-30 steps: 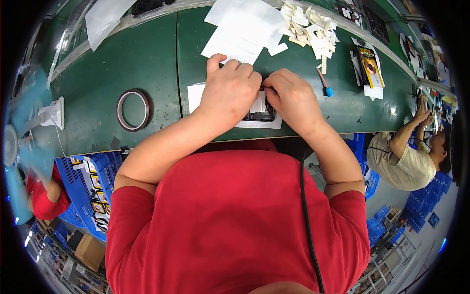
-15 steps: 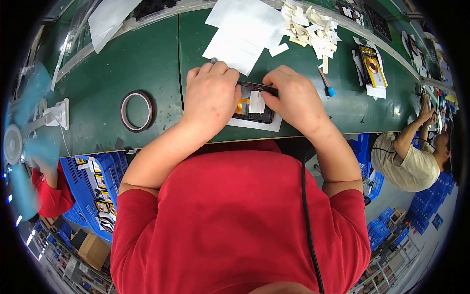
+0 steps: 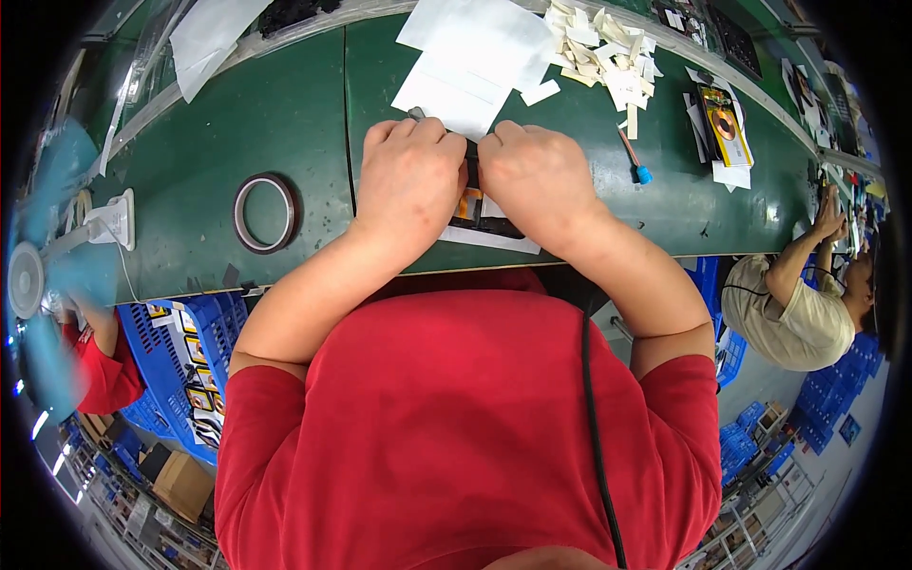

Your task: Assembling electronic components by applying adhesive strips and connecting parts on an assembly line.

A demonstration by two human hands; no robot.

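An opened black phone (image 3: 472, 206), with an orange flex strip and part of a pale label showing, lies on a white sheet (image 3: 489, 239) near the bench's front edge. My left hand (image 3: 408, 185) is closed at its left side, fingers curled over the far edge. A small grey tip (image 3: 416, 113) pokes out beyond those knuckles; what it belongs to is hidden. My right hand (image 3: 537, 180) is also closed, bent over the phone's upper right part and covering most of it. Only a narrow gap separates the two hands, and the fingertips are out of sight.
Left on the green bench (image 3: 190, 190) lie a tape roll (image 3: 267, 214) and a small fan (image 3: 57, 256). White papers (image 3: 475, 66), peeled scraps (image 3: 608, 57), a blue-ended stick (image 3: 638, 161) and a yellow-and-black coil part (image 3: 724, 128) lie beyond. A blue basket (image 3: 166, 370) and a co-worker (image 3: 793, 309) flank me.
My right hand has moved left across the phone, close to my left hand, and now hides the label and a dark strip it pinched before. My left hand has barely moved.
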